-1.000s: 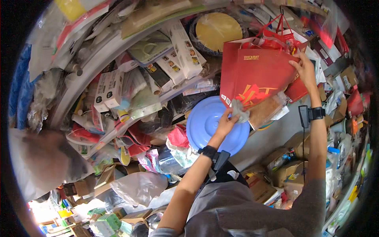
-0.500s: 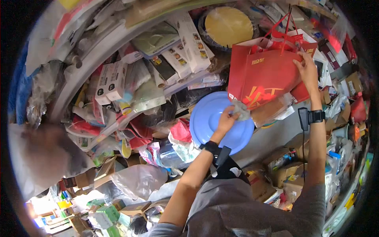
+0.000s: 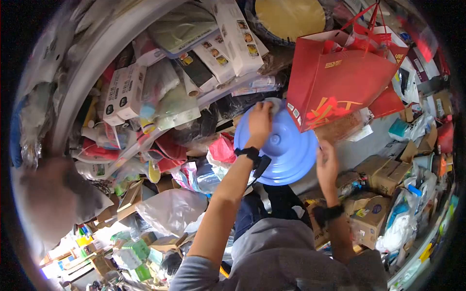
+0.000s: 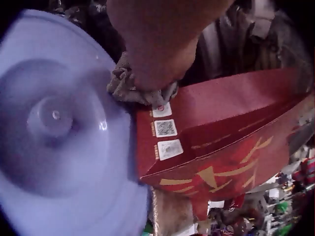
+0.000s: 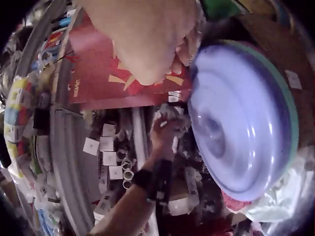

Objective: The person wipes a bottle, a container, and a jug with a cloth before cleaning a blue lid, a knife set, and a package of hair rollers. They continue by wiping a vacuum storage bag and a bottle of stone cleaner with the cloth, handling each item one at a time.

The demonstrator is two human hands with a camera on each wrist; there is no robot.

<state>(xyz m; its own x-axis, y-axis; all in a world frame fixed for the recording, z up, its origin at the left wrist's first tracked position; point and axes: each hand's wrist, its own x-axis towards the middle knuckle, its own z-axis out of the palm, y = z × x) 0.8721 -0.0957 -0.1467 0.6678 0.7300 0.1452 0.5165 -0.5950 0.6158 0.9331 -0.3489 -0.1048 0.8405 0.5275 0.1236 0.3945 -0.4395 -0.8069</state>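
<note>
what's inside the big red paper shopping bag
Crumpled red material shows in the open top of the big red paper shopping bag; its walls hide whatever lies deeper.

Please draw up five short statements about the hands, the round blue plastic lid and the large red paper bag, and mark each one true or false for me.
1. The left hand holds a crumpled grey cloth. True.
2. The round blue plastic lid has a flat middle with no knob. False: a raised knob stands at its centre.
3. The large red paper bag has red cord handles. True.
4. The right hand grips those handles. False: in the head view it is down by the lid's rim, away from them.
5. The bag's front is unprinted. False: it bears gold lettering.
</note>
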